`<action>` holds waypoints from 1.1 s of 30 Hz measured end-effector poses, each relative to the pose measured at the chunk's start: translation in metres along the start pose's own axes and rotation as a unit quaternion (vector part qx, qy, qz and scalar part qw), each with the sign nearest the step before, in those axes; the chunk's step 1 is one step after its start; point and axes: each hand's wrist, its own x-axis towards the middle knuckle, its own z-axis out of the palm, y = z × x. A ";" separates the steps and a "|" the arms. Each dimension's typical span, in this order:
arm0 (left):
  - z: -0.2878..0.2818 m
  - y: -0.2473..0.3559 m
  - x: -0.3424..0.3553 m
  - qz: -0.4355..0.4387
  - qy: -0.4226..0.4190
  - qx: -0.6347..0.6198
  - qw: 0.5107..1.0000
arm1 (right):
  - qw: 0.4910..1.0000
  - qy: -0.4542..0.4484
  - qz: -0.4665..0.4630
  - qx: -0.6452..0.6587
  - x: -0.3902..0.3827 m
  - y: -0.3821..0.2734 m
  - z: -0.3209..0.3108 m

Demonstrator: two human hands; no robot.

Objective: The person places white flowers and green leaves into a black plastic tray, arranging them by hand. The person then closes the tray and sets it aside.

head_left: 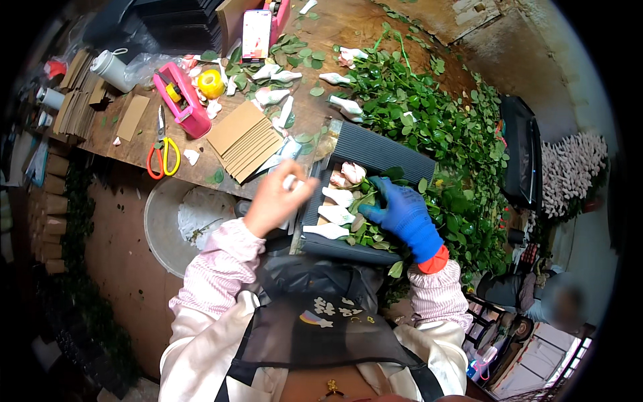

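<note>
A dark corrugated holder (375, 149) at the table's front edge has roses lying in it. Two pale pink rose heads (348, 175) are bare, and beside them lie several buds in white sleeves (336, 214). My right hand (402, 211), in a blue glove, curves over the leafy stems just right of the pink heads, thumb and fingers around them. Left of the holder, my bare left hand (278, 195) is raised with curled fingers, slightly blurred. A small white thing (290, 182) shows at its fingers, too smeared to name.
Left on the table are cardboard pieces (244, 141), scissors (163, 149), a pink tape dispenser (182, 100) and a yellow tape roll (210, 83). A phone (256, 35) stands behind. Leafy stems (415, 94) heap at right. Below the edge is a white bucket (161, 231).
</note>
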 end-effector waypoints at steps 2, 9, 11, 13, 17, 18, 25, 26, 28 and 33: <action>0.012 0.024 0.001 -0.021 -0.079 0.109 0.991 | 0.999 -0.007 0.030 -0.035 0.000 -0.006 0.006; 0.029 -0.005 -0.013 -0.008 -0.012 -0.133 0.991 | 0.998 0.058 0.016 -0.019 -0.006 -0.001 0.021; 0.020 0.004 -0.013 -0.030 0.071 -0.234 0.969 | 0.998 0.005 0.058 -0.012 -0.003 -0.002 0.016; -0.001 0.006 -0.010 0.006 0.137 -0.270 0.953 | 0.997 -0.015 0.045 0.064 -0.009 -0.002 0.003; -0.015 0.010 -0.021 -0.056 -0.069 0.003 0.996 | 0.996 -0.075 0.018 0.033 -0.016 -0.008 -0.012; -0.009 0.018 -0.022 -0.070 -0.112 0.066 0.989 | 0.997 -0.074 0.008 -0.009 -0.017 -0.011 -0.010; 0.017 0.012 -0.027 -0.068 -0.153 -0.046 0.985 | 0.991 -0.047 0.036 -0.117 -0.022 -0.022 0.014; 0.022 0.009 -0.031 -0.064 -0.134 -0.060 0.987 | 0.991 -0.039 0.038 -0.121 -0.022 -0.021 0.017; 0.024 0.008 -0.037 -0.060 -0.079 -0.113 0.989 | 0.996 -0.028 0.040 -0.075 -0.022 -0.014 0.022; -0.020 0.017 -0.034 -0.051 0.087 -0.301 0.948 | 0.999 0.021 0.033 0.028 -0.033 -0.002 0.016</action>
